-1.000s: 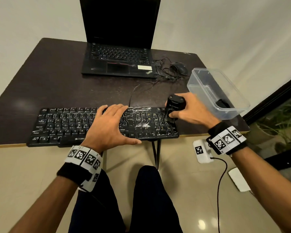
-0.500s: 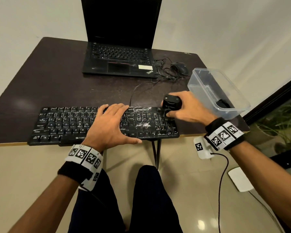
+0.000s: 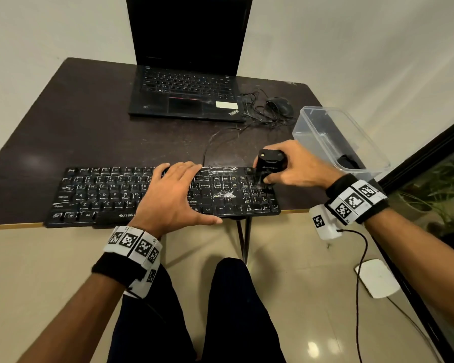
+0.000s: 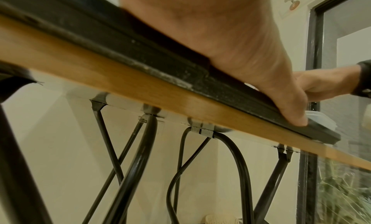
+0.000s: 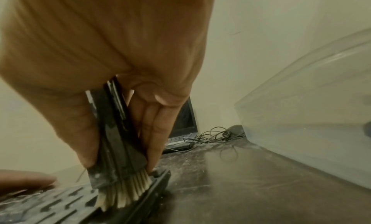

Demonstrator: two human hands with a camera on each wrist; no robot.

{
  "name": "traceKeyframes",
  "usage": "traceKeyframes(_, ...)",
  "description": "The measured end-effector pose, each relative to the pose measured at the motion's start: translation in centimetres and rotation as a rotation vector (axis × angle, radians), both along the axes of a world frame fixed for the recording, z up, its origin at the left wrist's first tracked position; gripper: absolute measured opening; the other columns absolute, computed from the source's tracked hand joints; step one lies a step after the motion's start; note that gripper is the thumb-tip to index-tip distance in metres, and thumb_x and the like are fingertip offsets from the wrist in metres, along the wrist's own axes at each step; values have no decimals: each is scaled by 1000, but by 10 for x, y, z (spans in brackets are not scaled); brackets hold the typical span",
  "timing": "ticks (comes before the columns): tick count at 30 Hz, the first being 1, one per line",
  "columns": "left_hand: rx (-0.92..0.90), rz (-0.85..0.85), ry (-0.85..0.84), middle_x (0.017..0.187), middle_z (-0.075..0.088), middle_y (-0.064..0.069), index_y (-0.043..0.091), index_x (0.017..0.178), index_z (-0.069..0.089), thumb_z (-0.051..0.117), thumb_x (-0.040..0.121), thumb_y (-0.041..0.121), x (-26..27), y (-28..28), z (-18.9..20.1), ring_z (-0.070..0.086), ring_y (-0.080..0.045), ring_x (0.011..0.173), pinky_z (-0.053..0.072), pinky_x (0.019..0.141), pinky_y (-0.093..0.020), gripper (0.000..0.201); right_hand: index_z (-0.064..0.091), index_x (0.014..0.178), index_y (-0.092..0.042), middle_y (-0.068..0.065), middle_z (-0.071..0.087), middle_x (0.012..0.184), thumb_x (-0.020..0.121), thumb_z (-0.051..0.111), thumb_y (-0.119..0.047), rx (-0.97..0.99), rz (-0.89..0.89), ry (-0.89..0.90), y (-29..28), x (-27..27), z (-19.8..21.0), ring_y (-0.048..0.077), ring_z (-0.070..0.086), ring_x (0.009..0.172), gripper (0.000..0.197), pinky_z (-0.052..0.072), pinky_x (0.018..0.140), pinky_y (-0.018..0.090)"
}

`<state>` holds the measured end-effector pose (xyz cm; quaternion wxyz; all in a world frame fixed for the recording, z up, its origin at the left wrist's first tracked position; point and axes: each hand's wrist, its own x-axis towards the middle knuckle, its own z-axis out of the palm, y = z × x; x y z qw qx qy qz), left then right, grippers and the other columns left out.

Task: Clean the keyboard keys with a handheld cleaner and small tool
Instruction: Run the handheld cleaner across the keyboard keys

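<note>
A black keyboard (image 3: 102, 195) dusted with white powder lies along the table's near edge. My left hand (image 3: 172, 195) lies flat on its middle with straight fingers, the thumb (image 4: 295, 114) over the front edge. My right hand (image 3: 296, 166) grips a black handheld cleaner (image 3: 269, 166) upright over the keyboard's right end. Its pale brush head (image 5: 124, 191) presses on the far-right keys, held between thumb and fingers (image 5: 154, 132).
A clear plastic box (image 3: 333, 137) with a small dark item inside stands at the table's right edge, close to my right hand. An open black laptop (image 3: 186, 93) sits at the back, with a mouse (image 3: 279, 106) and tangled cable beside it.
My right hand has slid the cleaner from the number pad's middle rows back toward the keyboard's top right corner. The left hand has stayed flat on the keys.
</note>
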<state>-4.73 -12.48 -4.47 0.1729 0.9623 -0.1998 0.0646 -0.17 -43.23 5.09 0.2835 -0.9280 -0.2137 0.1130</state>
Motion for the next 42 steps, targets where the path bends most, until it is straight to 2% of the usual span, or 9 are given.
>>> traceKeyframes(3,2,3,5,161,43,1,18,158,38,49,52,108,0,2,0,34,-16,151,8,130,-42,139,79,106,-21,-7,81,102,78,87,0,-17,47,73,2,-2,2,10,76,99,36,60,97,34)
traceKeyframes(6,6,0,5,161,43,1,19,158,37,48,52,108,0,1,0,34,-16,151,9,130,-43,139,78,102,-25,-8,80,98,77,87,-3,-22,0,-5,2,1,2,10,76,96,35,60,97,45)
traceKeyframes(18,6,0,1,160,44,1,18,158,39,52,53,107,1,2,-1,35,-16,151,10,130,-44,138,79,106,-20,-4,81,102,78,86,1,-60,78,123,6,1,9,12,77,100,36,60,98,39)
traceKeyframes(25,1,-5,-6,159,45,1,18,157,39,50,53,107,2,1,-1,36,-15,150,10,130,-44,138,79,105,-23,-8,80,102,78,88,-2,-9,10,42,4,-2,1,8,74,100,35,58,99,35)
traceKeyframes(28,-3,-9,-15,158,46,1,17,157,41,50,53,107,2,1,-1,37,-16,150,10,130,-43,138,79,104,-22,-7,80,100,77,87,-3,82,-108,-35,0,-1,-6,13,75,99,34,59,99,46)
traceKeyframes(32,-2,-8,-12,159,45,1,17,157,40,49,53,108,1,2,-1,37,-16,150,11,130,-44,139,78,105,-22,-4,80,101,78,86,-3,114,-110,-35,3,-7,-12,13,76,100,34,60,99,44)
traceKeyframes(36,9,-12,-13,159,44,2,17,158,39,50,54,107,1,1,-1,36,-15,150,9,130,-43,138,77,101,-31,-8,80,98,73,84,-19,168,-221,-99,4,-4,-18,13,76,98,31,61,97,50)
traceKeyframes(40,6,-5,-7,160,44,2,18,158,38,50,53,108,1,2,-2,35,-15,151,9,130,-43,139,78,101,-28,-8,80,97,75,85,-17,184,-247,-98,13,-9,-25,13,76,97,30,61,96,46)
traceKeyframes(42,4,-6,-10,160,44,1,18,158,39,51,53,107,1,2,-2,36,-16,150,10,130,-44,139,78,99,-26,-8,80,94,69,82,-31,179,-310,-141,12,-6,-25,15,76,95,31,61,94,48)
